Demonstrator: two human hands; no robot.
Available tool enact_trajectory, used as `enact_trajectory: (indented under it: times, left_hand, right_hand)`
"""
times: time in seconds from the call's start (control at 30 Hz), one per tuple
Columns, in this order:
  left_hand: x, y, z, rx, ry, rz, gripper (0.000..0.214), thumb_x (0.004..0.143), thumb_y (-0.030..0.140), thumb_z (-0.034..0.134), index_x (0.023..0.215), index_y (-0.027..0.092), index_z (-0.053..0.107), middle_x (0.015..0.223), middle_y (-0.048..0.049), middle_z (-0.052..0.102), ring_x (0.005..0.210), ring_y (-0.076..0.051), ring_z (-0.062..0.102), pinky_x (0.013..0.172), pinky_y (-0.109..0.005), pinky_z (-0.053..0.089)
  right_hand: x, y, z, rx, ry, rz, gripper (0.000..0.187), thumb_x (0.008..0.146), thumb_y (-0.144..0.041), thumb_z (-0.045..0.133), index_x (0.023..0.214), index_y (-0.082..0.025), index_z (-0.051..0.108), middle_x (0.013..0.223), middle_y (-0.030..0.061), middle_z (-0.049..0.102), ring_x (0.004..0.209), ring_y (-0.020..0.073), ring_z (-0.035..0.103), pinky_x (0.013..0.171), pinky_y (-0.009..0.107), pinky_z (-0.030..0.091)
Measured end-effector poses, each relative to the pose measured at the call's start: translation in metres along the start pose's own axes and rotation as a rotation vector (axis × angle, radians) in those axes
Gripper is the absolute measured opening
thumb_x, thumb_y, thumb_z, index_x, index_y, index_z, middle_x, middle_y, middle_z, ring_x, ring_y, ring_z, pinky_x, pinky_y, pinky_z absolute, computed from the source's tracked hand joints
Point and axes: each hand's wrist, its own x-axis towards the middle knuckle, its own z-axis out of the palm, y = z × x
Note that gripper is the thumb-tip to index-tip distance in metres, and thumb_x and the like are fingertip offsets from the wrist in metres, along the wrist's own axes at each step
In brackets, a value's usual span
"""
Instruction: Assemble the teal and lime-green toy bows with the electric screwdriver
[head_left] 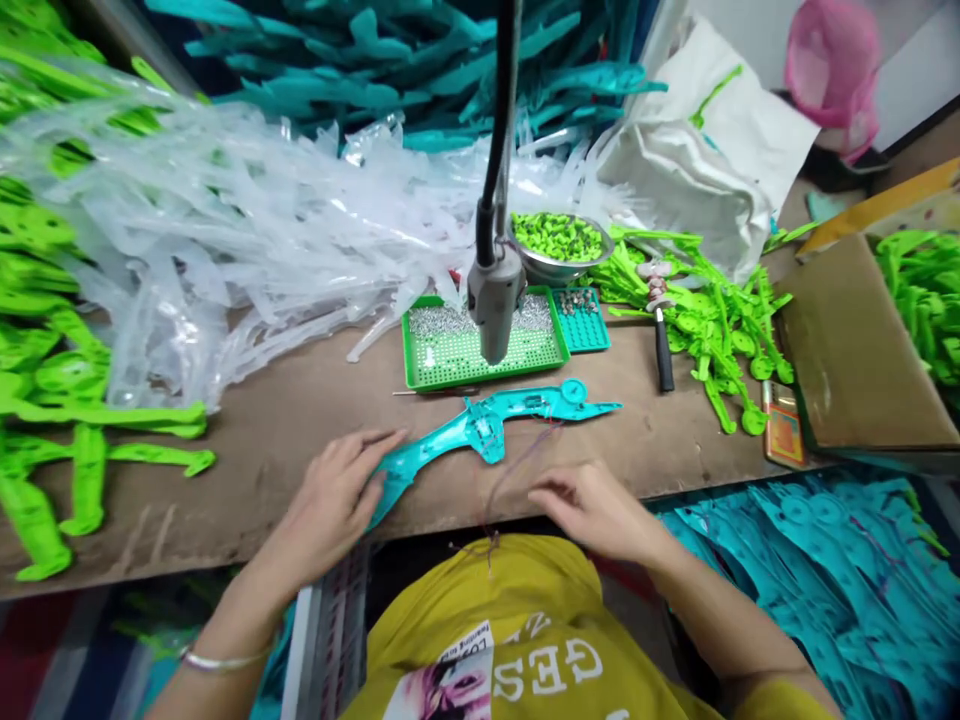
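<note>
A long teal plastic shell half [480,432] lies on the bench, its open inside facing up with small parts and thin wires in it. My left hand [341,495] is around its left end, fingers along the far side and thumb on the near side. Thin reddish wires [517,462] run from the shell toward the bench's near edge. Right of these wires is my right hand [596,508], thumb and fingertips drawn together just above the bench. Whatever is between those fingertips is too small to make out.
A grey hanging power driver [495,305] hangs above a green tray [480,375] of small metal pieces. Behind are a metal bowl [562,268] of green bits and clear plastic parts [285,220]. A black-handled tool [663,350] and cardboard box [870,350] stand right.
</note>
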Motion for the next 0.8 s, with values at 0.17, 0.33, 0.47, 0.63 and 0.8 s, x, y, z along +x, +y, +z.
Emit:
enact_trajectory:
  times: [0.17, 0.33, 0.47, 0.63, 0.8]
  left_hand:
    - [0.023, 0.036, 0.039, 0.178, 0.165, 0.139, 0.058, 0.104, 0.038, 0.050, 0.158, 0.022, 0.036, 0.152, -0.0180, 0.052, 0.139, -0.037, 0.050, 0.111, -0.055, 0.043]
    - [0.045, 0.039, 0.062, 0.146, 0.181, 0.126, 0.055, 0.105, 0.030, 0.048, 0.158, 0.021, 0.037, 0.132, -0.0147, 0.065, 0.117, -0.032, 0.062, 0.099, -0.048, 0.052]
    - [0.031, 0.042, 0.054, 0.031, 0.121, 0.147, 0.056, 0.107, 0.026, 0.042, 0.162, 0.027, 0.031, 0.129, -0.0112, 0.065, 0.113, -0.026, 0.064, 0.098, -0.042, 0.053]
    - [0.005, 0.050, 0.041, -0.094, 0.016, 0.147, 0.060, 0.108, 0.025, 0.043, 0.165, 0.034, 0.026, 0.132, -0.0080, 0.063, 0.115, -0.022, 0.063, 0.095, -0.034, 0.054]
    - [0.006, 0.041, 0.050, -0.009, 0.135, 0.078, 0.066, 0.107, 0.025, 0.047, 0.166, 0.035, 0.019, 0.129, -0.0098, 0.063, 0.112, -0.026, 0.062, 0.094, -0.040, 0.054]
  right_hand:
    - [0.076, 0.056, -0.084, -0.199, 0.505, -0.018, 0.026, 0.091, -0.020, 0.051, 0.102, -0.017, 0.074, 0.095, 0.0076, 0.080, 0.082, 0.0206, 0.074, 0.077, 0.031, 0.055]
    - [0.157, 0.085, -0.118, -0.626, 0.561, 0.033, 0.041, 0.088, -0.003, 0.040, 0.119, -0.010, 0.066, 0.117, 0.0171, 0.076, 0.106, 0.0245, 0.071, 0.095, 0.035, 0.053]
    - [0.187, 0.084, -0.115, -0.753, 0.519, 0.085, 0.040, 0.092, -0.002, 0.035, 0.116, -0.008, 0.066, 0.115, 0.0242, 0.073, 0.108, 0.0315, 0.066, 0.093, 0.041, 0.051]
    - [0.199, 0.084, -0.111, -0.892, 0.479, 0.173, 0.041, 0.095, -0.003, 0.032, 0.116, -0.008, 0.066, 0.110, 0.0251, 0.072, 0.103, 0.0316, 0.066, 0.083, 0.038, 0.049]
    - [0.203, 0.083, -0.116, -0.971, 0.475, 0.230, 0.037, 0.098, -0.009, 0.036, 0.113, -0.010, 0.069, 0.106, 0.0229, 0.073, 0.096, 0.0286, 0.067, 0.076, 0.034, 0.047]
